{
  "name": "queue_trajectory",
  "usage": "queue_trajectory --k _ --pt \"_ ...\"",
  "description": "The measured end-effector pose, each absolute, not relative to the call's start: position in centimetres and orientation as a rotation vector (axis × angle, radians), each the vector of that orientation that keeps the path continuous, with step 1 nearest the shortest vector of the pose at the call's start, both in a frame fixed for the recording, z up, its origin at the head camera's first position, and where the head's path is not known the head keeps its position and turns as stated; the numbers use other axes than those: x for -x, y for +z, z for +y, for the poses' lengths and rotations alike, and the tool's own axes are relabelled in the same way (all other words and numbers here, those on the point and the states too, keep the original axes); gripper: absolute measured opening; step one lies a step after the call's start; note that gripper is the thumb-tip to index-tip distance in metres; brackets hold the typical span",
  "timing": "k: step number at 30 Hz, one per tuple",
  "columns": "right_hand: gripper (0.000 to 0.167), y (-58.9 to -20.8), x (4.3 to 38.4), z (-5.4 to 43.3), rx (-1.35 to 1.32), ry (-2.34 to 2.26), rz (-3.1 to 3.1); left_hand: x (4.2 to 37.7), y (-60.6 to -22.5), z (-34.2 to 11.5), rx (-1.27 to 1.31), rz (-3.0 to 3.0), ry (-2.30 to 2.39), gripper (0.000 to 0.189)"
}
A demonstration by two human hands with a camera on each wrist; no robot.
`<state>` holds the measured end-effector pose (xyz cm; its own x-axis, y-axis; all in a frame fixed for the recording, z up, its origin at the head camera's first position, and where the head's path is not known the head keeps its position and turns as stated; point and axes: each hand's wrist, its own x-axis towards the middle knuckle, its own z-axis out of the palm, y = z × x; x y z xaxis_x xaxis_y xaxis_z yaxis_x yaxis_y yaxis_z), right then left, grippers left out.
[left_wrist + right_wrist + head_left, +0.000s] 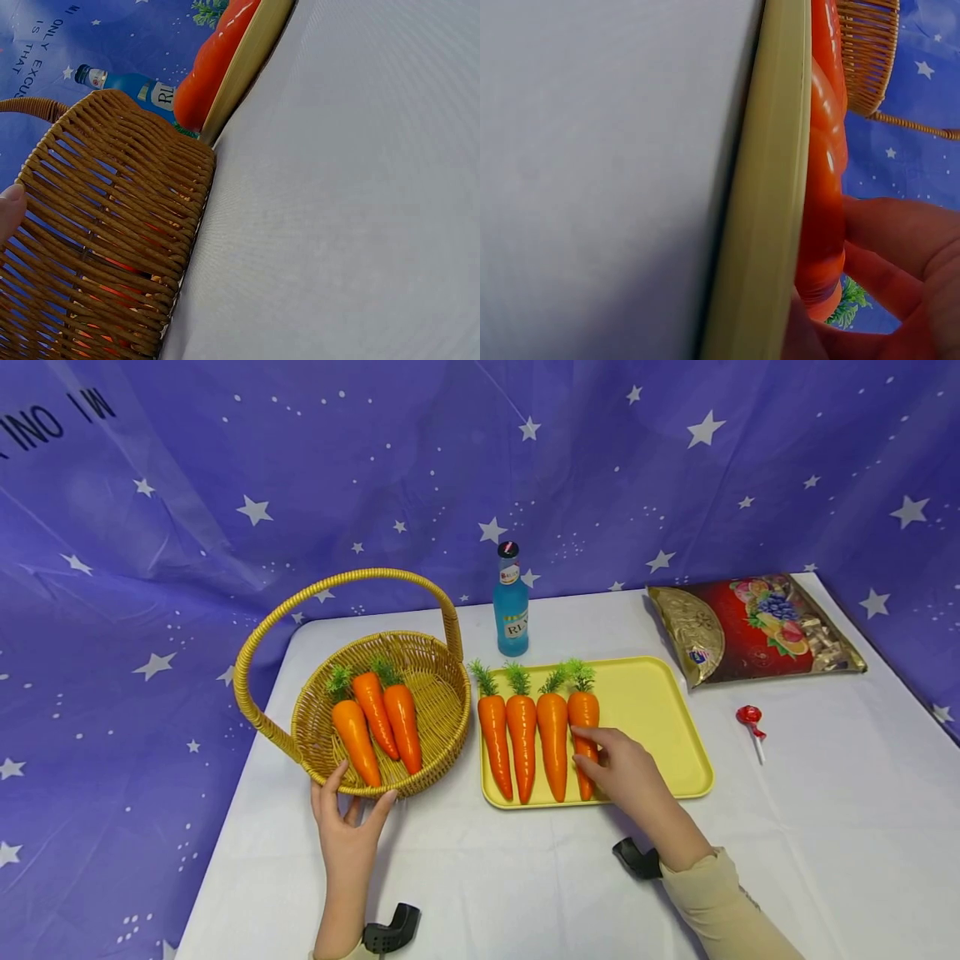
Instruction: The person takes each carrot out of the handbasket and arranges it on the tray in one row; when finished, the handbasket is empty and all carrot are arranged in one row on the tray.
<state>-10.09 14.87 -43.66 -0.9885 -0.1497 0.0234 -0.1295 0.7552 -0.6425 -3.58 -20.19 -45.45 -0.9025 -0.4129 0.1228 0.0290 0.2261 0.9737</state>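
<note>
carrots (523,747) — three in a wicker basket (441,702), four on a yellow tray (652,727).
label on the blue bottle (512,618) starts "rl", its rest curving out of sight; the left wrist view reads "only" and "is that" on the starry backdrop (150,22); any small print on the red-gold bag (720,627), at the far right corner of the table (465,877), is too fine. along the tray's left half, carrots lie side by side; the right hand (622,768) pinches the rightmost one between thumb and fingers, partly covering it — the left hand (348,827), fingers spread wide, touches the basket's near rim.
</note>
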Motion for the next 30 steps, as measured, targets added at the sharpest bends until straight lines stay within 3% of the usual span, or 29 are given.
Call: queue_trajectory --k 9,15,24,30 --pt "0.056 -42.7 9.8 15.3 0.215 -0.903 2.992 3.5 -45.3 -20.0 -0.344 -2.147 -1.719 0.074" --pt "0.055 -41.1 10.5 15.2 0.246 -0.993 3.03 3.5 -45.4 -20.1 -0.333 -2.126 -1.735 0.075" --pt "0.05 -37.9 12.4 11.0 0.451 -1.439 2.75 3.4 -45.4 -20.0 -0.356 -2.13 -1.74 0.075" --pt "0.05 -36.6 13.8 7.7 0.509 -1.454 2.621 3.5 -45.4 -20.1 -0.343 -2.136 -1.732 0.075"
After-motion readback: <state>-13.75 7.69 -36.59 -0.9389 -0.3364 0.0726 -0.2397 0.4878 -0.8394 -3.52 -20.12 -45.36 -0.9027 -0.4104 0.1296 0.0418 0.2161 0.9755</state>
